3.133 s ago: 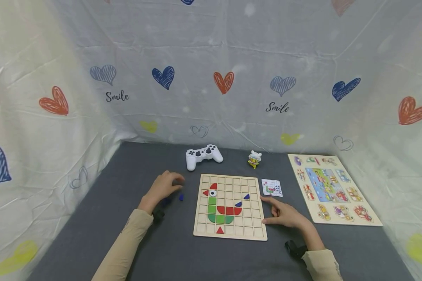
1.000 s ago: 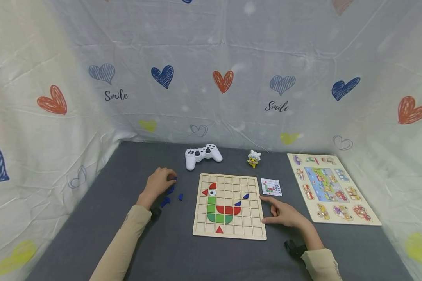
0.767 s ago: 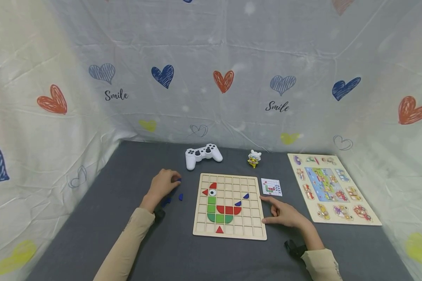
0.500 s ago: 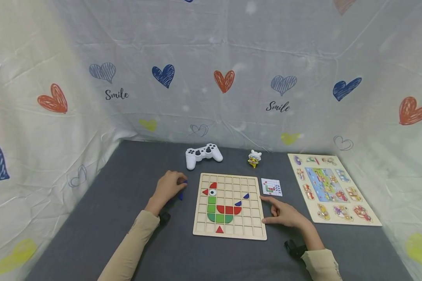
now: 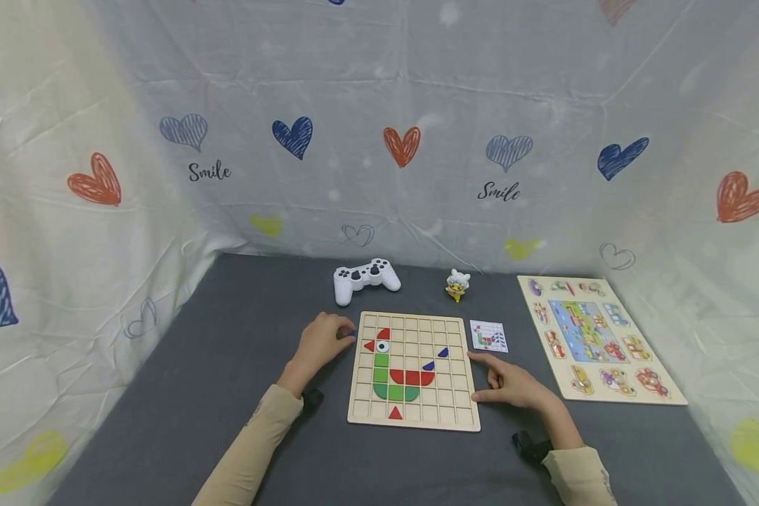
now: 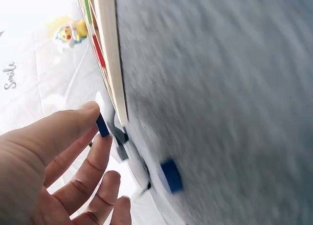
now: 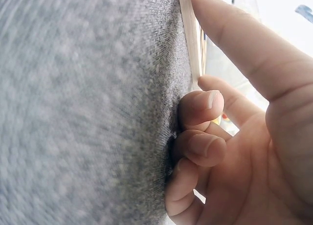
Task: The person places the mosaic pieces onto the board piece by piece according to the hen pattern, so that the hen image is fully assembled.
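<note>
My left hand (image 5: 321,343) pinches a small blue puzzle piece (image 6: 102,125) between thumb and fingertips, just off the left edge of the wooden grid board (image 5: 443,411). In the left wrist view another blue piece (image 6: 170,176) lies on the grey cloth below the hand. My right hand (image 5: 512,383) rests at the board's right edge; its thumb and index fingertip touch the rim well apart, the other fingers bent on the cloth. Set in the grid are red, green and blue pieces (image 5: 381,376) forming a bird shape, with a red triangle (image 5: 395,413) under it and two blue pieces (image 5: 443,352) at right.
A small pattern card (image 5: 489,336) lies right of the board. Behind stand a white game controller (image 5: 365,279) and a small figurine (image 5: 457,285). A wooden picture puzzle (image 5: 597,341) lies at the far right, near the heart-printed curtain (image 5: 354,176).
My left hand picked up a blue piece and has carried it right, up to the board's left edge, covering the loose pieces in the head view. My right hand has stayed put.
</note>
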### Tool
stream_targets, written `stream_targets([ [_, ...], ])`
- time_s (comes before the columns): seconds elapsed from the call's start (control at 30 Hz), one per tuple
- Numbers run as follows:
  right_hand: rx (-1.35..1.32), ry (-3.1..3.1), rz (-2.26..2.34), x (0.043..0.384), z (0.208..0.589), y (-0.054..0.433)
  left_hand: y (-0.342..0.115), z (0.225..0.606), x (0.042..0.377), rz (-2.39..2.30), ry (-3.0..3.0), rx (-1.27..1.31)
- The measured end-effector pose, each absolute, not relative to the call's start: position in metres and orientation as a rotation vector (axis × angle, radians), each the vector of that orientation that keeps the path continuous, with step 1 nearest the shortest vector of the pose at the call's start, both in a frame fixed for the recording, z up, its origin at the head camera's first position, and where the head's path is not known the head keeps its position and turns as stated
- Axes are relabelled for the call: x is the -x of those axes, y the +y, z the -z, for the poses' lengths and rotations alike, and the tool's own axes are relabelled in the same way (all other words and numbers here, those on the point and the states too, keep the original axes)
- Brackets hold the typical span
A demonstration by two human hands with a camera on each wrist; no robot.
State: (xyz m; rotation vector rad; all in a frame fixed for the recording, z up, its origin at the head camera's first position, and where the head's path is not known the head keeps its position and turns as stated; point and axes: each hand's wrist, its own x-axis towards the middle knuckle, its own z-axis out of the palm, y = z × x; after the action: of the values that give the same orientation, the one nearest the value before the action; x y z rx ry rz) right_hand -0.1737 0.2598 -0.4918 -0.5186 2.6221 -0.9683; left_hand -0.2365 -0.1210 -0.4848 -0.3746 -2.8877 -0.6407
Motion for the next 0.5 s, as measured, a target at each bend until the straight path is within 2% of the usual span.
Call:
stream_targets([
  [0.5, 0.514, 2.628, 0.946, 0.175, 0.494, 0.26, -0.085, 0.476, 0.227, 0.694, -2.909, 0.55],
])
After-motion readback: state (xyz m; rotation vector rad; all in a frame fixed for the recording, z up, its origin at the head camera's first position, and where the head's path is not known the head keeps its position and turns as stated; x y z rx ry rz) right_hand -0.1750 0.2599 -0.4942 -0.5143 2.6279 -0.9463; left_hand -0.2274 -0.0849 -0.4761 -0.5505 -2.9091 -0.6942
